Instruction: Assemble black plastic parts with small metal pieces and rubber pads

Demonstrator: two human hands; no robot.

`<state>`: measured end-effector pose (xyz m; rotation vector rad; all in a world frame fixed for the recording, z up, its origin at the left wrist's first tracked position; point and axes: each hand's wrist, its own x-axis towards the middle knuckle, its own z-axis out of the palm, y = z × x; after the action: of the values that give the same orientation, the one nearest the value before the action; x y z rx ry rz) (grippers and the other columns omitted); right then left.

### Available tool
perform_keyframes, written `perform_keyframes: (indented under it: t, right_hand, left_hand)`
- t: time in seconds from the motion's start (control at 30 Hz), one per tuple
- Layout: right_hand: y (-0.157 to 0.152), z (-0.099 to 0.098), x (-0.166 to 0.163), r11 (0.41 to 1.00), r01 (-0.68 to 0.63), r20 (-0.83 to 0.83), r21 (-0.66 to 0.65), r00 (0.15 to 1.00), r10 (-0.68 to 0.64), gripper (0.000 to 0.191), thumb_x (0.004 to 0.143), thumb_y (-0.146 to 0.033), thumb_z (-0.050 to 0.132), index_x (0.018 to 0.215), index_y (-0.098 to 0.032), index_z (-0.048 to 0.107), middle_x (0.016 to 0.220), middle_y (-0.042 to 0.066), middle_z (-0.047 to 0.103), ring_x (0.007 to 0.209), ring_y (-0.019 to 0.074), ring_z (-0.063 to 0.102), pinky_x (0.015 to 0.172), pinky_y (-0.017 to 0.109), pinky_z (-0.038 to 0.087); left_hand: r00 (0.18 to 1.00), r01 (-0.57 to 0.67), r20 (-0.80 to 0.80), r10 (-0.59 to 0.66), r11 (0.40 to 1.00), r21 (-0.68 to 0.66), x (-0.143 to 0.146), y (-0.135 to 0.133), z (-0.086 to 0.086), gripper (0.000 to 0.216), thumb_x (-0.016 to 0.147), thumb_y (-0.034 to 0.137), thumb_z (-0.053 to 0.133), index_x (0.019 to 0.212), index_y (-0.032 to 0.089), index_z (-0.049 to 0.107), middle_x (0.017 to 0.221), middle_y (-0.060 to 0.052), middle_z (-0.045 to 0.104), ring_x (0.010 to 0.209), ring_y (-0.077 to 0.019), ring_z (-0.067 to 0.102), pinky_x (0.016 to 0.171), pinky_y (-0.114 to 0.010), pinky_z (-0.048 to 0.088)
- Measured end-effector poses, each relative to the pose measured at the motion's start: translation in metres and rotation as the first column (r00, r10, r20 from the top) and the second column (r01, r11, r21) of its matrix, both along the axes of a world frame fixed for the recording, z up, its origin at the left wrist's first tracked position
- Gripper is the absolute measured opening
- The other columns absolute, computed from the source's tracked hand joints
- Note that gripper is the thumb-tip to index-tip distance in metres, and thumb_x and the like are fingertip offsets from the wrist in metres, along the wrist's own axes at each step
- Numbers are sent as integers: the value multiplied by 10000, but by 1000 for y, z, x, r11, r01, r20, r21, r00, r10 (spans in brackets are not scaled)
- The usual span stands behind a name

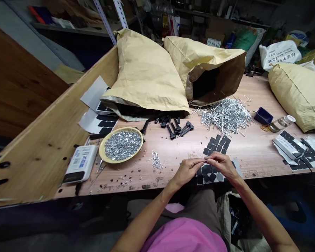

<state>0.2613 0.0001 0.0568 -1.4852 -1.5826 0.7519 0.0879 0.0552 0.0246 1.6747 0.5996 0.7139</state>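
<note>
My left hand [188, 170] and my right hand [222, 164] meet fingertip to fingertip above the front of the table. Both are closed in a pinch; whatever lies between the fingers is too small to make out. Beneath them is a sheet of black stickers [207, 170], partly covered by the hands. More black rounded pads [217, 144] lie just behind. Farther back spreads a heap of thin metal rods [225, 115]. Left of my hands is a small scatter of metal washers [156, 160], and a yellow bowl [102, 154] full of small metal washers stands beyond it.
Large paper sacks [149, 73] stand at the back, one open. Black plastic parts [177, 127] lie before them. A white box [82, 163] sits by the wooden side board [55, 129]. To the right are a blue tray [263, 115], a clear jar [281, 124] and another sack [299, 92].
</note>
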Motion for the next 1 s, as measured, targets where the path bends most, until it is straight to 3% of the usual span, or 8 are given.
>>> perform_keyframes:
  t: [0.07,0.2,0.3,0.4,0.63,0.8,0.9,1.0]
  right_hand:
    - [-2,-2,1,999,19,43,34,999,-21,282,831,-468,588,780,-224,718,710,34,681,648,151,615,594,265,486]
    - [-5,-8,-2,996,58,110,68,992,-65,275,847,-447,570,765,-218,699,681,27,667,617,146,603,581,257,478]
    - [-5,-8,-5,993,92,130,80,986,-102,294,855,-449,549,746,-209,680,687,29,664,629,148,601,597,258,476]
    - [-4,-4,-6,995,95,112,26,989,-97,302,853,-460,538,741,-208,661,684,21,659,617,143,592,582,251,468]
    - [1,11,-9,997,82,121,-7,989,-81,341,832,-498,549,661,-209,607,604,-4,600,562,131,552,545,241,449]
    - [5,20,-7,997,70,94,27,993,-73,292,848,-470,550,789,-226,698,709,30,664,642,152,598,601,265,485]
    - [9,20,-3,988,151,-16,44,988,-151,244,824,-444,596,845,-237,723,782,42,672,721,163,616,624,270,495]
    - [13,13,-4,985,175,-116,5,978,-173,230,797,-434,629,870,-240,729,825,39,669,719,154,613,626,273,503]
  left_hand:
    - [999,-29,-18,33,982,187,-1,0,-2,257,898,272,489,1002,177,705,994,-72,735,910,-197,692,807,-302,551]
    - [992,12,-116,49,878,479,-1,2,-6,260,927,234,438,1038,185,668,966,-67,737,844,-177,705,740,-275,564]
    - [981,10,-168,94,845,535,-1,3,-7,248,934,230,426,1012,172,654,905,-62,739,774,-164,707,689,-250,558]
    - [980,18,-178,86,857,515,0,3,-5,244,933,234,424,990,174,654,879,-61,735,765,-167,703,687,-251,553]
    - [996,11,-92,17,956,294,0,3,6,273,919,264,433,1022,190,675,982,-77,725,902,-198,679,810,-300,529]
    - [998,-55,15,54,995,79,3,6,13,254,882,312,487,944,197,705,898,-56,726,824,-180,666,766,-264,506]
    - [993,-86,74,94,990,-110,5,8,17,273,853,362,522,904,175,713,797,-47,700,699,-147,616,645,-234,474]
    - [989,-32,125,85,927,-374,5,8,21,374,806,446,564,985,144,691,554,24,541,468,-76,425,456,-196,343]
